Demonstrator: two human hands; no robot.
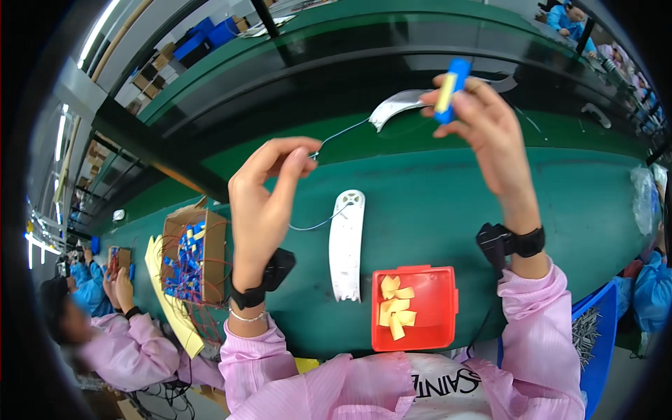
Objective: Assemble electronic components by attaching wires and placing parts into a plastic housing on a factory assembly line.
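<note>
My left hand [262, 203] is raised over the left part of the bench, thumb and forefinger pinched on the end of a thin bluish wire [344, 131]. That wire runs to a curved white plastic part [395, 106] at the far side. In my right hand [490, 126], held up at the far right, is a small blue block with a pale yellow strip [448, 91], gripped between thumb and fingers. A second white plastic part [345, 248] lies lengthwise between my arms. From its round end another wire [315, 227] passes behind my left hand.
A red tray [448, 308] with yellow pieces [397, 308] sits near my body. On the left, a cardboard box [214, 262] holds blue blocks and red wires, beside yellow strips [171, 304]. A blue bin [602, 350] of metal pieces stands at right. Co-workers sit both sides.
</note>
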